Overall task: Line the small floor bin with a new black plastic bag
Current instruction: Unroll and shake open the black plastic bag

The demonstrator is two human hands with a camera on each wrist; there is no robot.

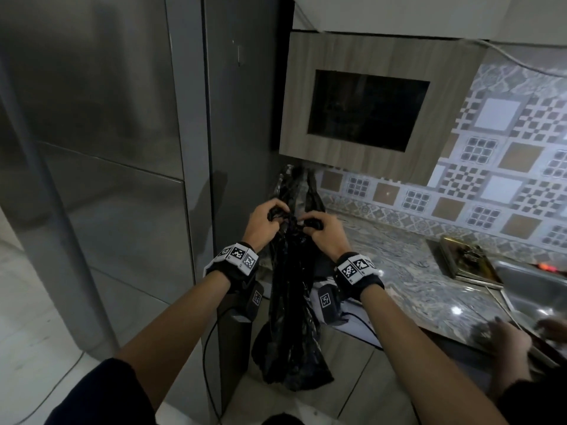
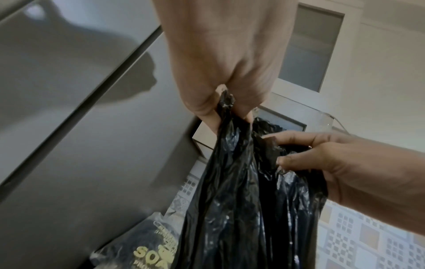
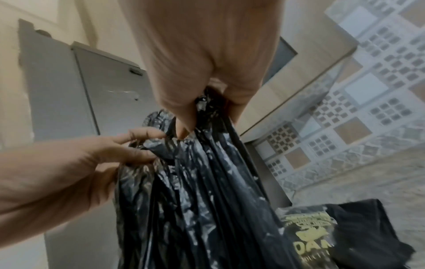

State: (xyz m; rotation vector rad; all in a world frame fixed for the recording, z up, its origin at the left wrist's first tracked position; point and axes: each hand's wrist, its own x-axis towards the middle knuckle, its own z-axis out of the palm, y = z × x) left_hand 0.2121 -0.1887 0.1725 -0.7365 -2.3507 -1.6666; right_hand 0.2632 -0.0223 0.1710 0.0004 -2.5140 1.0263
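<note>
Our left hand (image 1: 264,221) pinches one side of the black plastic bag (image 1: 291,317) at its top, and our right hand (image 1: 322,230) pinches the other. The bag hangs between them, unopened, beside the marble counter (image 1: 408,271). No floor bin is visible, so we judge that opening and fitting remain.

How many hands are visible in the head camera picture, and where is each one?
3. The left hand and right hand both grip the top of the black plastic bag. A third hand, another person's, is at the lower right by the sink.
</note>
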